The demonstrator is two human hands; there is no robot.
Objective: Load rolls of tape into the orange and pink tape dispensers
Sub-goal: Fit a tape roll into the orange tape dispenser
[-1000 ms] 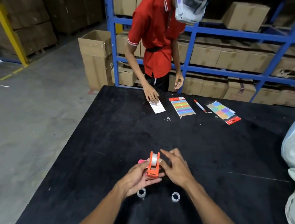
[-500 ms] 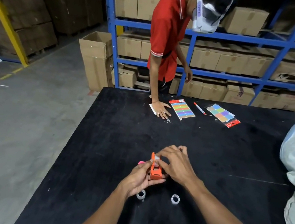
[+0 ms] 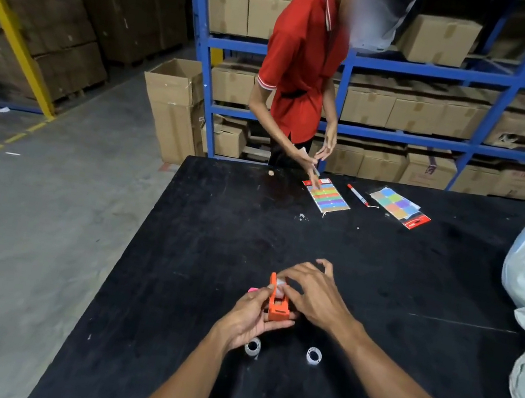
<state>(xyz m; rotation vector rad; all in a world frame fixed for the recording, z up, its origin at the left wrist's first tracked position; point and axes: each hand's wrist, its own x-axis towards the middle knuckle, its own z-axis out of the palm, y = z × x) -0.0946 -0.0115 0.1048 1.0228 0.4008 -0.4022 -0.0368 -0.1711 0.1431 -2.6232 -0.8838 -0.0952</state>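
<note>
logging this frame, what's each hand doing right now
Left hand: closed around the orange dispenser, holding it.
Right hand: fingertips on the tape roll in the dispenser; grip cannot be told.

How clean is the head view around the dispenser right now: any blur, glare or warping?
Head view: orange dispenser and both hands are sharp and evenly lit, no glare; the tape roll inside looks washed out. Shelf uprights bow from the wide lens, the corners fall dark.
</note>
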